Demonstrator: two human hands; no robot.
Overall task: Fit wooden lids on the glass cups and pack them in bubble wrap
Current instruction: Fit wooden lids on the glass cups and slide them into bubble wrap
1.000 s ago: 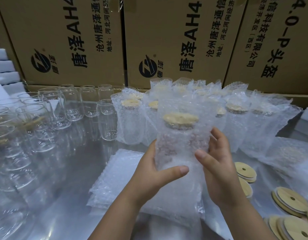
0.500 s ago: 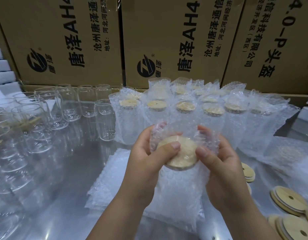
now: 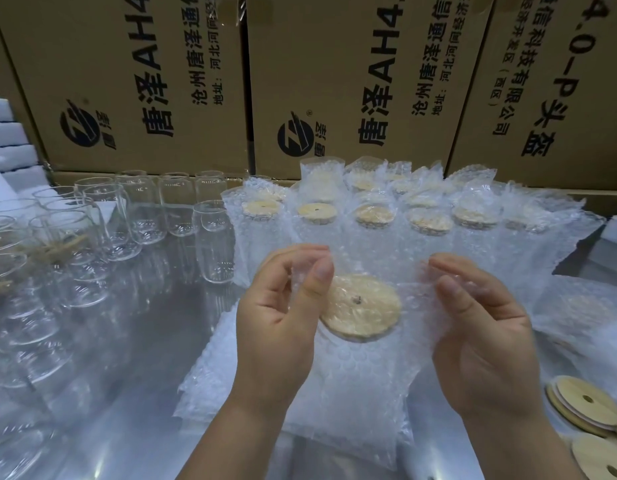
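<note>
- Loose wooden lids, each with a small hole, lie stacked and overlapping at the near right edge of the shiny metal table.
- A pile of flat bubble-wrap bags lies on the table in front of the person, under both forearms.
- Above that pile, the two hands hold up a bubble-wrap bag between them.
- The left hand pinches the bag's left edge, thumb pressed against curled fingers with the wrap between them.
- The right hand grips the bag's right edge the same way, fingers curled over the plastic and thumb on the near side.
- A round wooden lid shows through the wrap inside the held bag, its face tilted toward the camera, a small dark hole at its centre. It sits just beside the left thumb and apart from the right hand. What lies under the lid is hidden by lid and wrap.
- To the right, another wrapped cup lies on its side on the table.
- To the left, many empty glass cups stand upright in a group, and one single glass cup stands nearest the wrapped ones.
- Beyond the hands, rows of wrapped cups stand upright close together, their lids visible through the open tops of their bags.
- White foam blocks are stacked at the far left.
- Large cardboard boxes with black printed lettering form a wall behind everything.
</note>
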